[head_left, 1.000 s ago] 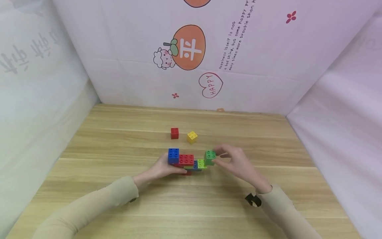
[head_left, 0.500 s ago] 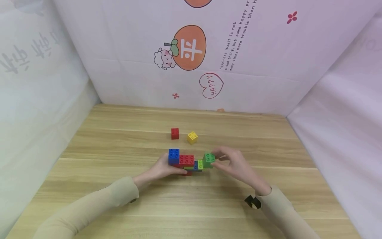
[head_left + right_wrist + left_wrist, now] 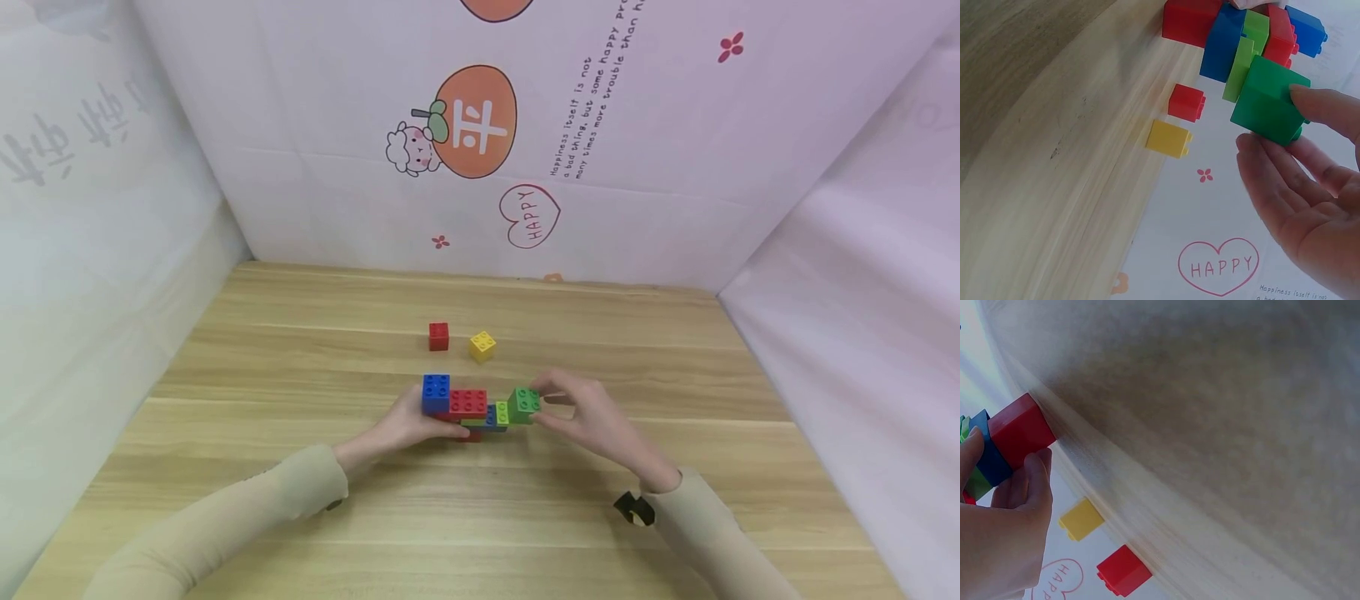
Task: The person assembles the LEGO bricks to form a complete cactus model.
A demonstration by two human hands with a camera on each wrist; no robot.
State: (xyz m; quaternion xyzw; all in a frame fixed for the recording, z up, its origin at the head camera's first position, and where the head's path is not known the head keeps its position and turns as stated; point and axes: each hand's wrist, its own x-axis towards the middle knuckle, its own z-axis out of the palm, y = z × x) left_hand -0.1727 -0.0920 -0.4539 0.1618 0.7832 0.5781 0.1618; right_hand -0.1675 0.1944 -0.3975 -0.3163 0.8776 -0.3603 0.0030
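Observation:
My left hand (image 3: 408, 421) grips a stack of toy building bricks from its left side, thumb across the front. In the stack are a red bottom brick (image 3: 1022, 430), a blue brick (image 3: 1221, 47) over it, lime green bricks, a red brick (image 3: 468, 402) with several studs and a blue brick (image 3: 436, 393) at the top left. Between thumb and fingers my right hand (image 3: 592, 412) pinches a green brick (image 3: 1271, 100) at the stack's right end. This brick overlaps the lime green brick (image 3: 502, 412) in the head view, and its lower side is right at that brick in the right wrist view.
Beyond the stack, a loose red brick (image 3: 438, 337) and a loose yellow brick (image 3: 482, 346) lie on the wooden table (image 3: 337, 517). White printed sheets (image 3: 637, 217) stand around the table's back and sides.
My right hand has moved the green brick slightly left and down, over the lime green brick at the stack's right end. My left hand stays in place on the stack.

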